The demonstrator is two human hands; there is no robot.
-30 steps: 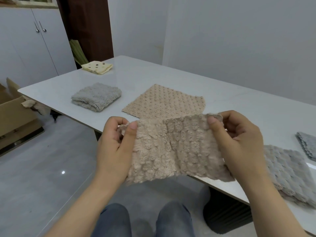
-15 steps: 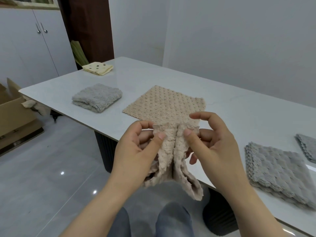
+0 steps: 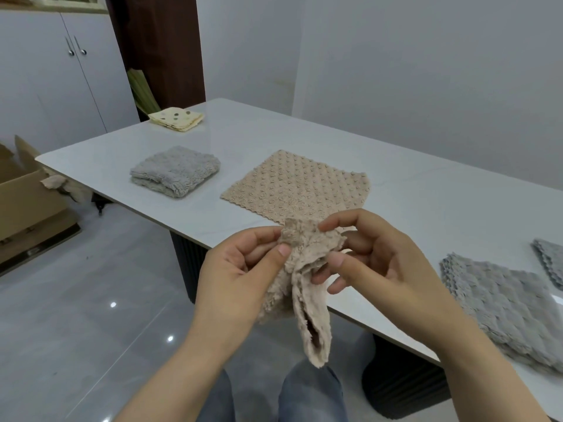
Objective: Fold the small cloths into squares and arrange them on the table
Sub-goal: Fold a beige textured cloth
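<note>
Beside the table (image 3: 426,205) edge, my left hand (image 3: 240,269) and right hand (image 3: 384,269) are pinching the fluffy beige cloth (image 3: 307,287) by its top corners; it is hanging limp, probably light.

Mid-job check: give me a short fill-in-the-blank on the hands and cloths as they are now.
The left hand and right hand both pinch a fluffy cloth coloured ____.
The folded grey cloth lies to the ____ of the flat dotted cloth.
The spotted yellow cloth sits at the table's ____ corner.
Missing: beige; left; far.
</note>
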